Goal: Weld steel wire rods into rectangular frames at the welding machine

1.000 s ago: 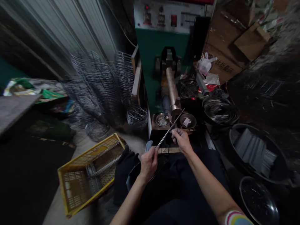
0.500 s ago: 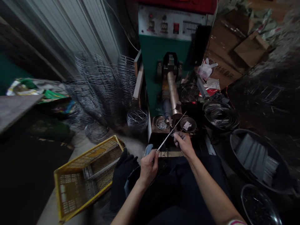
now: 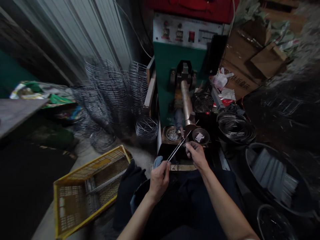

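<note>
My left hand (image 3: 159, 176) is closed around the near end of thin metal rods (image 3: 175, 151), which slant up and right to the electrode tips of a green welding machine (image 3: 163, 83). Two rods show side by side with a narrow gap. My right hand (image 3: 196, 155) is pinched by the rods, just below the tips; whatever sits in its fingertips is too small to make out. Above the hands reaches the machine's thick brass-coloured arm (image 3: 186, 100). A dish of small metal pieces (image 3: 172, 134) stands left of the tips, and a dark dish (image 3: 203, 139) with pale scraps stands to the right.
At lower left lies a yellow plastic crate (image 3: 85, 220) with rods inside. Stacks of round wire racks (image 3: 112, 90) stand behind it. To the right are a pan of wire rings (image 3: 235, 128) and a black tub (image 3: 303, 200) of flat grey strips. Cardboard boxes (image 3: 240, 76) rise behind.
The rods have shifted at the electrode tips, and two now show apart where they looked like one line. Both hands keep nearly the same place. The view has tilted up slightly.
</note>
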A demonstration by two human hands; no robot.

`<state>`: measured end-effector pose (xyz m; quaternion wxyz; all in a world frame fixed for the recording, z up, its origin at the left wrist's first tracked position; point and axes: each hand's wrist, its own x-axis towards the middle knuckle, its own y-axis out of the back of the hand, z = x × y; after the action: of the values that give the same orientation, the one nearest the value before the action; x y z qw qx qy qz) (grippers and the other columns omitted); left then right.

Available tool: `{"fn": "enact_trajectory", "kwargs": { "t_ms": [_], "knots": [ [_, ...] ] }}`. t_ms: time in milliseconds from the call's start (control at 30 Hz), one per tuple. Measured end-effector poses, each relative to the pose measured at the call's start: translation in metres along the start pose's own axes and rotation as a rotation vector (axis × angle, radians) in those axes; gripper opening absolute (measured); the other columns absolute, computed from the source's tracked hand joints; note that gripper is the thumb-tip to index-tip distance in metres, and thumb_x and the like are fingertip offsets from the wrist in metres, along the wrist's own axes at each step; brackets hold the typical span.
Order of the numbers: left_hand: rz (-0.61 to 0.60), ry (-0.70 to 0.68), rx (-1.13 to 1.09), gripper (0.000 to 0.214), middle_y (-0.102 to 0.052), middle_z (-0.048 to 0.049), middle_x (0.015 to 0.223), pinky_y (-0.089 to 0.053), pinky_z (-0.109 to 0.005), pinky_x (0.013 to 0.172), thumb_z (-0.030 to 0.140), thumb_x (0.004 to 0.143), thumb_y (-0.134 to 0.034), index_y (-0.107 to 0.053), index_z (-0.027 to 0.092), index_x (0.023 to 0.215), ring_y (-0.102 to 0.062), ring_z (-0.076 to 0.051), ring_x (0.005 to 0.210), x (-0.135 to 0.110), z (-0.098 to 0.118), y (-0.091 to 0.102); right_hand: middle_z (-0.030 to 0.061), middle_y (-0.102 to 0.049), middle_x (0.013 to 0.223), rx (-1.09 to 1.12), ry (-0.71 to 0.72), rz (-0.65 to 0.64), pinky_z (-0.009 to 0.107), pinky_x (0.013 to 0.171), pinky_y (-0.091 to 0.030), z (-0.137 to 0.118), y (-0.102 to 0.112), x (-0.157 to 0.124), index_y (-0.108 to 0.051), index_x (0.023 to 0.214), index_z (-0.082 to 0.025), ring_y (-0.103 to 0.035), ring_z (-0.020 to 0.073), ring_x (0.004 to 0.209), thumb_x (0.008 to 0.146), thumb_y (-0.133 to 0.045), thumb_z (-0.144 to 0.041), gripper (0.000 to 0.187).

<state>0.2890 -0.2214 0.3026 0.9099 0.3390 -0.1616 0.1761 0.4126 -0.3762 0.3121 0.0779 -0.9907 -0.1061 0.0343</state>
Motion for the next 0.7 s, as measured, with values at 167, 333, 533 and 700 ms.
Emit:
{"fn": "enact_trajectory", "kwargs": {
  "t_ms": [167, 333, 533, 700],
  "knots": [
    [-0.005, 0.013, -0.005, 0.025, -0.056, 0.0004, 0.062, -0.037, -0.023, 0.054, 0.025, 0.097, -0.043, -0.057, 0.018, 0.078, -0.054, -0.012, 0.054, 0.0011, -0.0024, -0.0021, -0.0052, -0.05, 0.054, 0.02, -0.011, 0.006, 0.015, 0.038, -0.028, 0.0011, -0.0004, 0.0029, -0.056, 0.067, -0.016, -0.039, 0.003, 0.04, 0.075, -0.073, -0.045, 0.035],
    [-0.004, 0.032, -0.003, 0.023, -0.06, -0.0004, 0.066, -0.04, -0.024, 0.059, 0.026, 0.097, -0.044, -0.059, 0.018, 0.081, -0.056, -0.013, 0.057, 0.0035, -0.0066, -0.0027, -0.0051, -0.049, 0.052, 0.017, -0.022, 0.004, 0.016, 0.037, -0.027, -0.0041, -0.0031, 0.0063, -0.055, 0.063, -0.016, -0.038, 0.0032, 0.04, 0.072, -0.075, -0.046, 0.037],
    [-0.034, 0.039, 0.002, 0.026, -0.06, -0.0018, 0.066, -0.041, -0.025, 0.059, 0.027, 0.097, -0.043, -0.058, 0.02, 0.078, -0.056, -0.014, 0.059, 0.006, -0.0059, 0.0001, -0.005, -0.05, 0.052, 0.094, -0.069, 0.003, 0.016, 0.036, -0.026, -0.0033, -0.0059, 0.0087, -0.06, 0.067, -0.015, -0.036, 0.003, 0.039, 0.071, -0.075, -0.045, 0.034],
    [-0.046, 0.007, 0.043, 0.025, -0.058, -0.0003, 0.063, -0.038, -0.023, 0.055, 0.028, 0.097, -0.043, -0.058, 0.018, 0.079, -0.053, -0.013, 0.055, 0.0063, -0.0054, 0.0031, -0.0053, -0.049, 0.049, 0.055, -0.073, 0.041, 0.016, 0.034, -0.024, -0.0032, -0.0059, 0.0072, -0.056, 0.061, -0.016, -0.036, 0.0034, 0.036, 0.068, -0.075, -0.05, 0.04]
  ]
}}
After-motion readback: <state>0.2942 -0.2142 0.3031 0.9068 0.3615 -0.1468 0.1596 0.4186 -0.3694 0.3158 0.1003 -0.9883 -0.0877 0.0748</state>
